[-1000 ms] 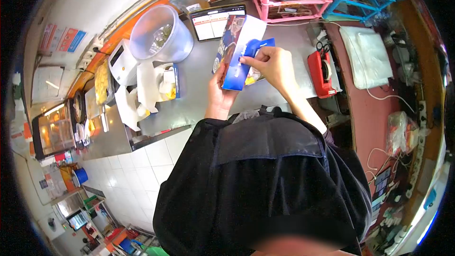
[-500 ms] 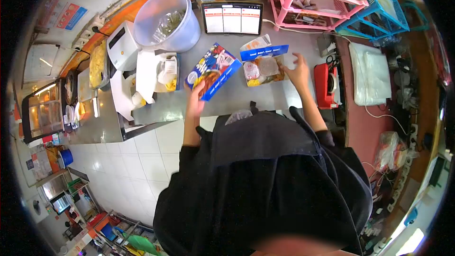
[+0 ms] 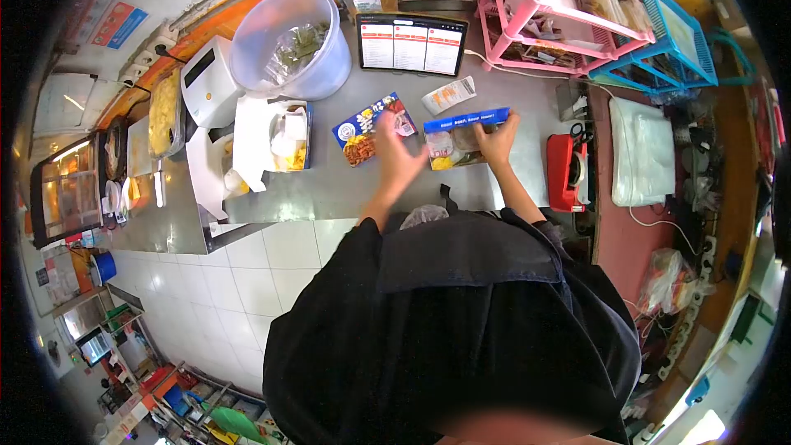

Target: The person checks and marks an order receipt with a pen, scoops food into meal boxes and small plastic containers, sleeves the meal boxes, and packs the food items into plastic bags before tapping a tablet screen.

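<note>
Box (image 3: 435, 163) likely light, crushable card; best held by side walls. Right hand (image 3: 497, 145) pinches flap (image 3: 461, 121); left hand (image 3: 395, 166) spread.

A translucent bucket (image 3: 334, 74) stands between a white machine (image 3: 210, 86) and a lit tablet (image 3: 410, 48). A pink rack (image 3: 521, 23) adjoins a blue rack (image 3: 702, 56). A red tape dispenser (image 3: 559, 171) sits near some flat, pale plastic bags (image 3: 641, 161)

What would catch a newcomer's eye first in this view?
Probably the pink rack at the counter's back, right of the lit tablet. Then the red tape dispenser near the counter's right edge, and the big translucent bucket left of the tablet.
</note>
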`<state>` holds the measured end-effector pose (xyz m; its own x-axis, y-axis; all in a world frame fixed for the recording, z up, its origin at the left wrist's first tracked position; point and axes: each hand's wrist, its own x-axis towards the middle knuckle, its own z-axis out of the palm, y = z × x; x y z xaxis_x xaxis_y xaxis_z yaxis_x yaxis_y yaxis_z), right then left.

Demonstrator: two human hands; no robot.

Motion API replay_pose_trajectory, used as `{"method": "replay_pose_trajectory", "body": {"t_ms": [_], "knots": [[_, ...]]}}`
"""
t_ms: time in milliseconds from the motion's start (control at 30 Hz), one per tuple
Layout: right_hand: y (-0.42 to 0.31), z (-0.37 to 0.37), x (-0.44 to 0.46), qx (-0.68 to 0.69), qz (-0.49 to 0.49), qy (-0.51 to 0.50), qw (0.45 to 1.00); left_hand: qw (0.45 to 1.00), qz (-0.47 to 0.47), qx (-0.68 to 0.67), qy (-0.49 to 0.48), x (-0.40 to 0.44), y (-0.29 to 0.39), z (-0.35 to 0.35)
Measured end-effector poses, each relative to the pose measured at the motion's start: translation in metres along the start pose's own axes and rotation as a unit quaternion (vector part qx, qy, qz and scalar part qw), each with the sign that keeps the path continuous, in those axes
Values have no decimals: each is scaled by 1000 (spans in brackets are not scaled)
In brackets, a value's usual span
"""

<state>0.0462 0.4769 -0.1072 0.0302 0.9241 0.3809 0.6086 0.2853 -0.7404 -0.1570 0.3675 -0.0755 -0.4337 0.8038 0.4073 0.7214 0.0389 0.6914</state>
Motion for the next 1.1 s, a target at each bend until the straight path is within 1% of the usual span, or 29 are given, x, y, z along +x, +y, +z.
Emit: {"method": "replay_pose_trajectory", "body": {"t_ms": [33,133,200,233,267,300,333,367,400,433,467,500,533,600,633,667,733,767,800,833,900,933,967,1033,1067,1100], "knots": [[1,-3,-3,5,3,-14,1000,998,19,-63,-11,-3,21,16],[3,-15,1,4,22,-53,998,970,-93,-223,-12,-11,29,71],[8,-24,4,-16,50,-90,995,966,-43,-242,74,-2,15,95],[11,-29,5,13,33,-87,996,961,-21,-249,118,-3,9,102],[9,-34,10,44,16,-84,995,964,-96,-222,110,2,30,87],[6,-40,14,76,0,-81,994,971,-88,-197,104,4,31,82],[-1,-49,18,108,40,-102,988,977,-79,-172,96,2,27,78],[3,-55,19,100,31,-136,985,983,-70,-145,88,2,27,73],[9,-57,24,93,20,-168,981,982,-43,-156,96,8,36,63],[14,-61,29,88,7,-200,976,979,-50,-189,49,9,32,59],[18,-68,30,118,22,-223,967,974,-58,-221,3,9,24,52],[19,-76,31,112,1,-247,963,965,-66,-251,-44,13,21,40],[19,-82,33,107,-22,-271,956,956,-97,-252,-118,14,20,26],[16,-91,30,85,-59,-306,946,969,1,-184,-164,15,18,9],[22,-91,24,59,-96,-309,944,970,50,-150,-187,13,16,3],[31,-91,17,33,-134,-311,940,968,79,-127,-203,9,13,-1],[53,-89,3,1,-225,-300,927,964,166,-83,-193,-8,-6,4],[58,-89,1,-1,-250,-302,920,958,209,-62,-187,-17,-15,7],[62,-89,0,-4,-277,-303,912,950,241,-62,-190,-23,-21,9],[65,-88,0,-7,-303,-302,904,949,252,-55,-181,-28,-27,13],[72,-89,-10,-29,-293,-326,898,947,272,-44,-164,-36,-32,20],[75,-90,-16,-35,-281,-341,896,948,252,-28,-191,-43,-34,19],[76,-91,-21,-41,-270,-356,894,956,212,-40,-199,-47,-31,17],[75,-95,-38,-3,-167,-345,924,967,131,-61,-212,-58,-23,15],[68,-98,-43,15,-116,-337,934,965,58,-117,-225,-61,-16,12],[62,-98,-48,91,-17,-327,940,963,-18,-200,-179,-67,-15,20]]}}
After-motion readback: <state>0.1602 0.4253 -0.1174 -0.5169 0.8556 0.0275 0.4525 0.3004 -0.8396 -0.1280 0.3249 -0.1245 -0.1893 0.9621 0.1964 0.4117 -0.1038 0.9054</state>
